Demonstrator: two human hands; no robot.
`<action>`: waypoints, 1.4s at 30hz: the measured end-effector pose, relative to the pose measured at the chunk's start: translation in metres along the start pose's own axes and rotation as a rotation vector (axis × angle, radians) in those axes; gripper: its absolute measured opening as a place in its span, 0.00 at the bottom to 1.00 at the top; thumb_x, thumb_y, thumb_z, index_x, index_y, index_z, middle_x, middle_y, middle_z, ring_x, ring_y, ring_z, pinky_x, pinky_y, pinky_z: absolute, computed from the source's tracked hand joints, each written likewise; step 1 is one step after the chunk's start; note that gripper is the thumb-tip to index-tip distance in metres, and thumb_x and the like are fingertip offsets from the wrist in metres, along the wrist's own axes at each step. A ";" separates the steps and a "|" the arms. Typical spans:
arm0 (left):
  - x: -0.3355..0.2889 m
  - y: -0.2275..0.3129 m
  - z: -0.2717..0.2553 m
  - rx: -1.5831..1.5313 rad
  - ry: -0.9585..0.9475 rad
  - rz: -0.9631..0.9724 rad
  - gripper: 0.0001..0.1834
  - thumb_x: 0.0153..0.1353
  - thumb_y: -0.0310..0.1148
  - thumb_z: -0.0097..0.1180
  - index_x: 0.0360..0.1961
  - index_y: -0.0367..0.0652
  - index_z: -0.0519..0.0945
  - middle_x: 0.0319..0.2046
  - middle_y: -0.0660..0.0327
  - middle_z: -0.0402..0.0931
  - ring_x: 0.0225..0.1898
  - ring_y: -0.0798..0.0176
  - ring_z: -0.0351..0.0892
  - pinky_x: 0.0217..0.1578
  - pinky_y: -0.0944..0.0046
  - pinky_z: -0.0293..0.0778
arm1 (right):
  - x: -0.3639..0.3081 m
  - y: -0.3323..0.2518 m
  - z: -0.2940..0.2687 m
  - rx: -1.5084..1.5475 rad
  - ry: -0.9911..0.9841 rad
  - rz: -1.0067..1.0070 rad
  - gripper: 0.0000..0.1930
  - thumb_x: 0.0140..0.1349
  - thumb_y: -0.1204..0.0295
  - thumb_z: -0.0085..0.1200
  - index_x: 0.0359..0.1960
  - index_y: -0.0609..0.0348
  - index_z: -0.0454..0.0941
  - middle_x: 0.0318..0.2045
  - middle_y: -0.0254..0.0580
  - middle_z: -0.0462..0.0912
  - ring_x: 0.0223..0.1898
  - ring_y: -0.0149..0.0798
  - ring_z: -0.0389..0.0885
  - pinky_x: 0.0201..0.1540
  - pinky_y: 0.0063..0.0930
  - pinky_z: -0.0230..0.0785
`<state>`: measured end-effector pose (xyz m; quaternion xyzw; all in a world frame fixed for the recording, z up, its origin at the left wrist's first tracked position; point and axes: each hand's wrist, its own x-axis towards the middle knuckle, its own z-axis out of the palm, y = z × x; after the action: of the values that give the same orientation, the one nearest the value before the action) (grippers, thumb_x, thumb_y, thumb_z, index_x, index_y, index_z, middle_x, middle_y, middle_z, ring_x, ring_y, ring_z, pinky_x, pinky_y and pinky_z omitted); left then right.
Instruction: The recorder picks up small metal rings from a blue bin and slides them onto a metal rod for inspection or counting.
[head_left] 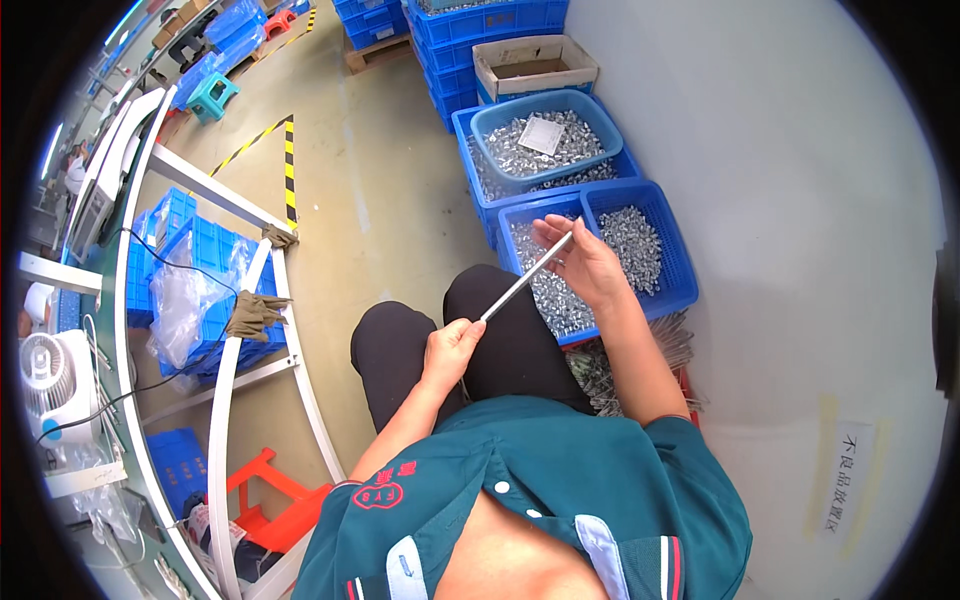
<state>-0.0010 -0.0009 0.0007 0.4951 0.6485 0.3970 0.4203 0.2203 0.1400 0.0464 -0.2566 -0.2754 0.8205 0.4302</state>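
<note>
Rod (525, 278), thin and silvery, slants between the person's two hands, its upper end in front of the divided blue basket (683, 240) and its lower end to the left of that basket, nearer the body. The left hand (455, 350), left of the basket and above the dark trousers (500, 340), has its fingers closed around the rod's lower end, thumb laid along it. The right hand (592, 265) is over the basket, with its fingers opened out and slightly bent beside the rod's upper end; whether the palm or thumb touches that end, one cannot tell.

Small silvery metal parts (630, 245) fill both compartments of the basket. Directly beyond it, a light-blue tub (600, 118) of similar parts sits in another blue basket, a white card (541, 136) lying on top of its contents. Farther beyond the divided basket is an open pale box (550, 83). On the basket's near side, partly hidden by the right forearm, lies a mass of thin metal pieces (675, 345). A plain pale wall (800, 250) rises to the basket's right. Well to its left are stacked blue crates (215, 330) and a desk (112, 290) carrying a white fan (55, 370).
</note>
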 end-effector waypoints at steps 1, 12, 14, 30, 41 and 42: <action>0.000 0.000 -0.001 0.019 -0.020 -0.010 0.22 0.60 0.43 0.53 0.16 0.39 0.66 0.11 0.66 0.56 0.17 0.73 0.54 0.17 0.66 0.55 | -0.003 0.000 -0.001 -0.054 0.021 0.012 0.21 0.65 0.55 0.41 0.54 0.54 0.68 0.53 0.43 0.71 0.55 0.41 0.69 0.55 0.41 0.61; 0.038 0.039 0.043 -0.102 -0.316 -0.052 0.26 0.64 0.54 0.41 0.21 0.43 0.71 0.13 0.71 0.59 0.15 0.75 0.55 0.16 0.72 0.54 | -0.054 0.053 -0.019 -0.398 0.091 0.246 0.19 0.62 0.61 0.49 0.48 0.62 0.74 0.44 0.40 0.78 0.47 0.32 0.75 0.49 0.27 0.65; 0.038 0.079 0.062 -0.161 -0.466 -0.295 0.27 0.63 0.57 0.39 0.24 0.43 0.71 0.13 0.73 0.56 0.14 0.76 0.53 0.12 0.74 0.50 | -0.051 0.069 -0.044 -0.407 0.061 0.193 0.16 0.63 0.63 0.47 0.42 0.63 0.75 0.39 0.40 0.79 0.43 0.33 0.76 0.47 0.25 0.66; -0.007 0.057 0.012 -0.248 -0.607 -0.565 0.25 0.63 0.57 0.41 0.24 0.46 0.69 0.10 0.75 0.52 0.10 0.79 0.44 0.11 0.75 0.42 | -0.003 -0.008 -0.167 0.311 0.769 0.088 0.20 0.65 0.54 0.41 0.31 0.57 0.76 0.27 0.37 0.80 0.25 0.32 0.76 0.25 0.26 0.66; 0.011 0.013 -0.003 -0.252 -0.145 -0.221 0.23 0.64 0.48 0.46 0.17 0.44 0.67 0.13 0.73 0.56 0.17 0.79 0.53 0.17 0.74 0.49 | 0.002 0.060 -0.109 -1.731 0.358 -0.107 0.21 0.50 0.64 0.59 0.46 0.54 0.73 0.42 0.43 0.77 0.44 0.48 0.75 0.45 0.37 0.68; 0.010 0.009 -0.003 -0.286 -0.133 -0.220 0.23 0.64 0.48 0.47 0.17 0.44 0.67 0.13 0.74 0.56 0.16 0.79 0.52 0.17 0.74 0.49 | -0.002 0.071 -0.106 -1.921 0.264 -0.136 0.24 0.48 0.64 0.60 0.48 0.52 0.72 0.47 0.44 0.75 0.49 0.49 0.72 0.49 0.40 0.66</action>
<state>-0.0031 0.0104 0.0084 0.3816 0.6064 0.4031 0.5694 0.2509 0.1289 -0.0773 -0.5719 -0.7916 0.1841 0.1115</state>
